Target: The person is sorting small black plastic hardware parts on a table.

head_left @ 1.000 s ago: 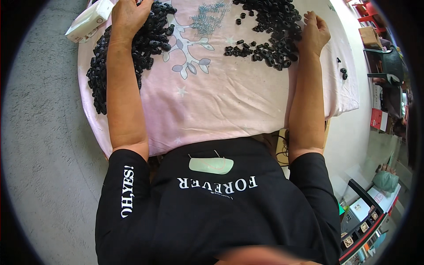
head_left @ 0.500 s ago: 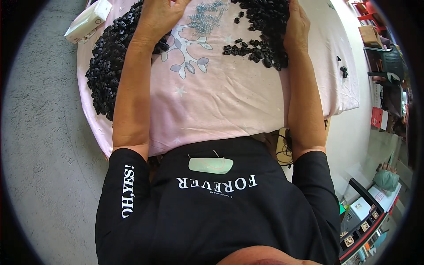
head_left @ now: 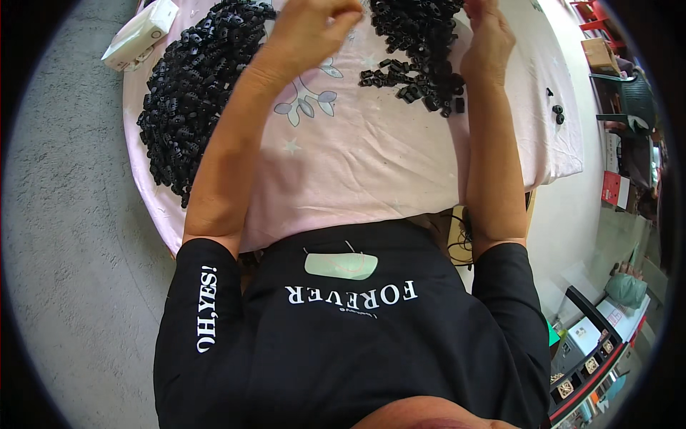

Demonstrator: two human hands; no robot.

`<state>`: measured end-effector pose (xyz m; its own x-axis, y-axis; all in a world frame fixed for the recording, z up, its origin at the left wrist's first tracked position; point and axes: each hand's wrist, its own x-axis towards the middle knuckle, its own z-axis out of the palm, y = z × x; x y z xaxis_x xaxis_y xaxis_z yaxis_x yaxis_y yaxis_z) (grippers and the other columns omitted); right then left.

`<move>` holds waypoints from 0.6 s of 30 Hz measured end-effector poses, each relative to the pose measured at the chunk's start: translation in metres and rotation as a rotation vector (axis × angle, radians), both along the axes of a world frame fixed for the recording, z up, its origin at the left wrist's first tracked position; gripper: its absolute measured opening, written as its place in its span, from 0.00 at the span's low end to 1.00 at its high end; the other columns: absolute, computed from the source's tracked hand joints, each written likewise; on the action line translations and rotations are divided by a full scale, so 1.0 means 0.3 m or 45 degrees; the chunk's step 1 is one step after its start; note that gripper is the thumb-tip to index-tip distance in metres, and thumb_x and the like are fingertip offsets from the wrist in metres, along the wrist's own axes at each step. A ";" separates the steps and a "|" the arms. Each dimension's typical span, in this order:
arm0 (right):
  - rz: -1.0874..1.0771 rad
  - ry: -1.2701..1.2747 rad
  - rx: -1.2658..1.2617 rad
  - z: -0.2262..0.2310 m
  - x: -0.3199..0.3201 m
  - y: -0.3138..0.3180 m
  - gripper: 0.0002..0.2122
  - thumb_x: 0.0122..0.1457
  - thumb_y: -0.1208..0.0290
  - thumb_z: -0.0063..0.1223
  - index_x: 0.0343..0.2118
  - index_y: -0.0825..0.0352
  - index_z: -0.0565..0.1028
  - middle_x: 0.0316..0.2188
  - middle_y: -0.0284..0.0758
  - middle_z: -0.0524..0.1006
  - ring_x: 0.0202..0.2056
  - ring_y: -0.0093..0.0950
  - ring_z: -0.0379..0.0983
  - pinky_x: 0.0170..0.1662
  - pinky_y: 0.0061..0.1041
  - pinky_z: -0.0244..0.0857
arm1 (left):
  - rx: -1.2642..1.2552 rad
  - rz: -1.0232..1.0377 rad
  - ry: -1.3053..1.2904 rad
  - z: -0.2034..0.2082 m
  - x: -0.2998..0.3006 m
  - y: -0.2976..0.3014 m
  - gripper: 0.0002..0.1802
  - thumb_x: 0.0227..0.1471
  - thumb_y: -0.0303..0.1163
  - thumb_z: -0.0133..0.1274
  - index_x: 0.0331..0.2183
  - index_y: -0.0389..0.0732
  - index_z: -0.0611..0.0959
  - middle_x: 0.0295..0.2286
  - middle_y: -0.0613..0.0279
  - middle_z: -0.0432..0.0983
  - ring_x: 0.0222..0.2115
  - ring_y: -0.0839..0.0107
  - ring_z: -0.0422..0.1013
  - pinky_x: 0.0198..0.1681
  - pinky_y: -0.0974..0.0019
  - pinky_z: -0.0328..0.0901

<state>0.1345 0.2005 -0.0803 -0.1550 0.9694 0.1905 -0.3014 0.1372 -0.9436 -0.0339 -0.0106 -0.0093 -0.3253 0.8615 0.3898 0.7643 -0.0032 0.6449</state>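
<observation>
My left hand (head_left: 311, 32) is over the middle of the table's far part, fingers pinched together near the top edge. What it pinches, if anything, is too small to make out. Below it the hand mostly covers the spot of a heap of small silvery-blue metal pieces. My right hand (head_left: 489, 46) is beside the right-hand pile of small black plastic parts (head_left: 418, 32), fingers curled in and partly cut off by the picture's top edge. Whatever lies in its grip is hidden. A larger heap of ridged black plastic parts (head_left: 189, 107) lies left of my left forearm.
A pink patterned cloth (head_left: 357, 164) covers the table. A white box (head_left: 141, 34) stands at its far left corner. A few loose black parts (head_left: 558, 114) lie near the right edge. Beyond the table on the right are a dark chair (head_left: 632, 100) and a cardboard box (head_left: 599, 57).
My left hand has moved right, from the left heap's edge to over the silvery-blue pieces. My right hand has shifted slightly right and turned, its fingers curling in.
</observation>
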 end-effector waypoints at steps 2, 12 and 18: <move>0.030 -0.015 -0.074 0.049 -0.005 -0.002 0.22 0.70 0.54 0.50 0.44 0.74 0.80 0.37 0.37 0.80 0.40 0.28 0.74 0.50 0.28 0.67 | 0.200 -0.164 0.161 -0.085 0.031 0.012 0.07 0.52 0.27 0.58 0.35 0.37 0.87 0.34 0.52 0.82 0.38 0.53 0.78 0.44 0.55 0.71; -0.176 0.012 -0.084 -0.060 0.121 0.214 0.10 0.68 0.70 0.53 0.42 0.72 0.79 0.39 0.38 0.83 0.41 0.29 0.80 0.49 0.26 0.74 | -0.009 -0.708 0.593 -0.144 0.398 0.010 0.19 0.57 0.35 0.58 0.51 0.45 0.82 0.57 0.63 0.72 0.64 0.62 0.60 0.65 0.46 0.52; -0.155 0.095 0.029 -0.073 0.046 0.126 0.08 0.67 0.70 0.55 0.42 0.70 0.79 0.35 0.32 0.80 0.35 0.20 0.75 0.41 0.19 0.69 | -0.165 -0.409 0.713 -0.163 0.369 0.010 0.27 0.64 0.44 0.52 0.59 0.40 0.76 0.62 0.63 0.67 0.68 0.65 0.52 0.69 0.38 0.38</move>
<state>0.1482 0.2383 -0.1024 -0.0212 0.9755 0.2189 -0.3507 0.1978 -0.9154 0.0770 -0.0075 -0.0581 0.1782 0.9332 0.3122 0.9583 -0.2366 0.1603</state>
